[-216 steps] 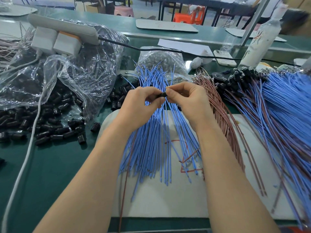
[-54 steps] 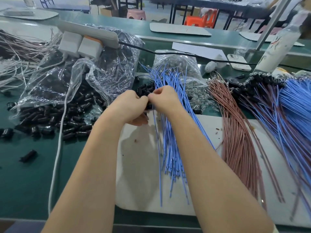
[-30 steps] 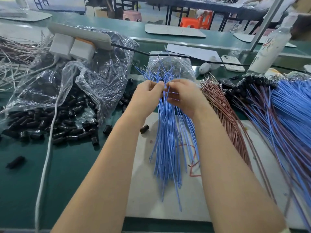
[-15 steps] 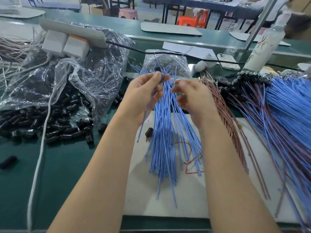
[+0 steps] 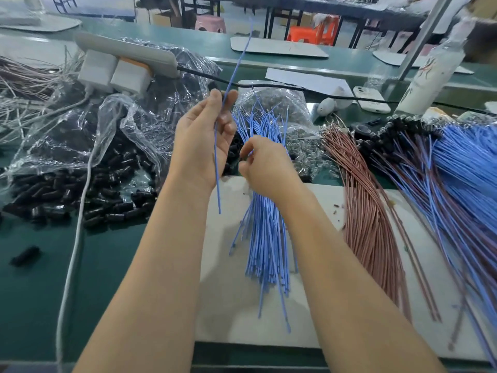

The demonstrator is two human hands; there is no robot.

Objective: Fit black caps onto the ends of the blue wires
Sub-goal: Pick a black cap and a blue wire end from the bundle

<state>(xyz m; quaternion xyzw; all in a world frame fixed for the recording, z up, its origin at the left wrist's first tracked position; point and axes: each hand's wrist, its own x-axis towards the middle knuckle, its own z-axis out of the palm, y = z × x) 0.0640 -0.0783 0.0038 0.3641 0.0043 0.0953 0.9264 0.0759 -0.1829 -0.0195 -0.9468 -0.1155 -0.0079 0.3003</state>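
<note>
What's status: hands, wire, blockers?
Left hand pinches one blue wire, held upright, no cap on either end. Right hand curled low at the blue wire bundle, grip unclear. Black caps piled left, nothing blocking.

Our left hand (image 5: 204, 141) pinches a single blue wire (image 5: 218, 195) between thumb and fingers, holding it nearly upright above the table (image 5: 32, 292). Our right hand (image 5: 266, 168) curls its fingers over the bundle of blue wires (image 5: 265, 238); we cannot tell what they grip. Loose black caps (image 5: 80, 189) lie to the left.
</note>
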